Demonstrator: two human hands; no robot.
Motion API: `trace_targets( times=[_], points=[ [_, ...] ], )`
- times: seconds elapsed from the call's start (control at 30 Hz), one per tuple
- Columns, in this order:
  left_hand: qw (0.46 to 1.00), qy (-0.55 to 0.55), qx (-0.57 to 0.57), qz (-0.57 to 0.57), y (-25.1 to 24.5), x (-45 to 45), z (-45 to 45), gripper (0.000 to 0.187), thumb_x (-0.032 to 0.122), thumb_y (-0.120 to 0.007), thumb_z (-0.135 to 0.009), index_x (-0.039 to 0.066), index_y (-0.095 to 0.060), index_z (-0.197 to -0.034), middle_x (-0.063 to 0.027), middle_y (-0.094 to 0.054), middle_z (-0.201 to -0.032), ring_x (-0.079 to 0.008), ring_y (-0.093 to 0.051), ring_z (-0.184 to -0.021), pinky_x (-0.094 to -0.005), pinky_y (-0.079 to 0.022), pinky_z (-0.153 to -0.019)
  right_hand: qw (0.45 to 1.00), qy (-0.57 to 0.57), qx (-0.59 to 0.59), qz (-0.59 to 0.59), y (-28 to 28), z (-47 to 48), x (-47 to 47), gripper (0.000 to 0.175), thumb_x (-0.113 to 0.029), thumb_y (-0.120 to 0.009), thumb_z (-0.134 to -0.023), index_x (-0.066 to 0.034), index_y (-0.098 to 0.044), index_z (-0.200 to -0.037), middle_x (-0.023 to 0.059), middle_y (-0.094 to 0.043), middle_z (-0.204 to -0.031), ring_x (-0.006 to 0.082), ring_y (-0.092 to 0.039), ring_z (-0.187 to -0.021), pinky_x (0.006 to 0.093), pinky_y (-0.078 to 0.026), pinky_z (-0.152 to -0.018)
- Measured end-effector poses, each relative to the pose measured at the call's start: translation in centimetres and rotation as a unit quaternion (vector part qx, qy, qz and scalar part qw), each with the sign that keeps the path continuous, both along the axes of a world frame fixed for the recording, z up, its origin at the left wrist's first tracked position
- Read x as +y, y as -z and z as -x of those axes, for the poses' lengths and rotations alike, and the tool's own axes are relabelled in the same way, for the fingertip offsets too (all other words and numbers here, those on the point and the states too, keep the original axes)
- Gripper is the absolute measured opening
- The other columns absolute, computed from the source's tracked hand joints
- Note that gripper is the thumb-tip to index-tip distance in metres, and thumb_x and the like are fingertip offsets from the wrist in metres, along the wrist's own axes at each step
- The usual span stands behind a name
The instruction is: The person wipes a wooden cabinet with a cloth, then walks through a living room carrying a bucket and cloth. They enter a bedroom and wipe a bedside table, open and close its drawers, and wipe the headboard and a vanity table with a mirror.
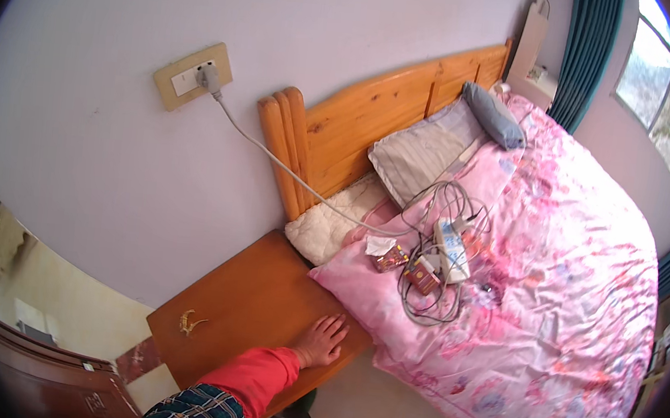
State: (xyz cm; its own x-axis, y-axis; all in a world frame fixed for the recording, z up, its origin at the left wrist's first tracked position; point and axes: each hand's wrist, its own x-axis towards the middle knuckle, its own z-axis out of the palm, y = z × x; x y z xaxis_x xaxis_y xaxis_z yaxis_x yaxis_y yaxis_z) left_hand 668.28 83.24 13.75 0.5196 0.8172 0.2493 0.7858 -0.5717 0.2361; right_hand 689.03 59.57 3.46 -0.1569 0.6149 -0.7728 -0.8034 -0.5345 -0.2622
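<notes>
Palm down, my left hand [322,339] rests on the brown wooden tabletop [242,297], near the edge beside the bed. Its fingers are slightly apart and nothing is held in them. The sleeve is red, with dark plaid cloth higher up the arm. A small gold-coloured object [190,322], perhaps a hair claw clip, lies on the tabletop left of the hand. My right hand is out of view. On the bed, a white power strip [452,250] lies among coiled cables, beside a small dark red box [423,275] and a patterned packet [389,259] with white tissue.
A bed with a pink floral cover [541,325] and wooden headboard [375,104] stands to the right, with pillows on it. A grey cable runs from the wall socket [193,76] across to the bed. A dark red door [52,381] is at lower left.
</notes>
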Motion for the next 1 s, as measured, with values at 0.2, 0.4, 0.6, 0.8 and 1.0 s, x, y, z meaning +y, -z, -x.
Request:
trace_targets(
  times=[0.2,0.4,0.6,0.8,1.0],
  points=[
    [0.991,-0.002,0.073,0.115,-2.5,1.0,-0.6,0.054,0.027,-0.059,-0.08,0.005,-0.056,-0.129,-0.0179,-0.051,-0.138,-0.0329,-0.046,-0.128,-0.0527,-0.035,-0.109,0.998,-0.03,0.008,-0.056,-12.8,-1.1,10.6,0.049,-0.036,-0.045,-0.102,-0.0021,-0.051,-0.138,0.0125,-0.064,-0.127,0.0307,-0.064,-0.113,0.0443,-0.052,-0.099],
    [0.915,-0.067,-0.197,0.346,-7.5,0.2,4.1,0.041,0.028,-0.058,-0.091,0.008,-0.059,-0.127,-0.0141,-0.066,-0.118,-0.0296,-0.062,-0.112,-0.0445,-0.049,-0.096,0.977,-0.032,0.031,-0.207,-32.6,-0.5,22.9,0.05,-0.035,-0.045,-0.103,-0.0019,-0.049,-0.139,0.0123,-0.063,-0.13,0.0305,-0.064,-0.114,0.0444,-0.051,-0.1],
    [0.746,-0.29,-0.461,0.383,-9.5,-9.6,12.4,0.025,0.016,-0.06,-0.094,0.003,-0.065,-0.115,-0.0083,-0.07,-0.099,-0.0176,-0.067,-0.091,-0.0311,-0.053,-0.081,0.734,-0.118,-0.411,-0.527,-49.3,12.4,43.9,0.034,-0.015,-0.071,-0.09,0.0033,-0.065,-0.118,0.0102,-0.067,-0.109,0.0161,-0.062,-0.1,0.0293,-0.049,-0.089],
    [0.7,-0.496,-0.392,0.332,-11.4,-18.2,19.3,0.026,0.02,-0.062,-0.093,0.004,-0.066,-0.113,-0.0111,-0.07,-0.099,-0.02,-0.068,-0.092,-0.0321,-0.054,-0.083,0.468,-0.168,-0.713,-0.495,-49.6,25.9,53.2,0.067,-0.037,-0.075,-0.081,-0.0125,-0.045,-0.135,0.0204,-0.044,-0.137,0.0447,-0.06,-0.107,0.05,-0.05,-0.088],
    [0.716,-0.591,-0.301,0.218,-15.4,-22.6,19.8,0.027,0.024,-0.065,-0.091,0.002,-0.068,-0.107,-0.0133,-0.072,-0.092,-0.0231,-0.07,-0.088,-0.0334,-0.055,-0.079,0.531,-0.175,-0.705,-0.437,-44.7,26.1,57.5,0.06,-0.041,-0.067,-0.083,-0.0112,-0.043,-0.129,0.0253,-0.066,-0.105,0.0468,-0.063,-0.098,0.053,-0.051,-0.079]
  ],
)
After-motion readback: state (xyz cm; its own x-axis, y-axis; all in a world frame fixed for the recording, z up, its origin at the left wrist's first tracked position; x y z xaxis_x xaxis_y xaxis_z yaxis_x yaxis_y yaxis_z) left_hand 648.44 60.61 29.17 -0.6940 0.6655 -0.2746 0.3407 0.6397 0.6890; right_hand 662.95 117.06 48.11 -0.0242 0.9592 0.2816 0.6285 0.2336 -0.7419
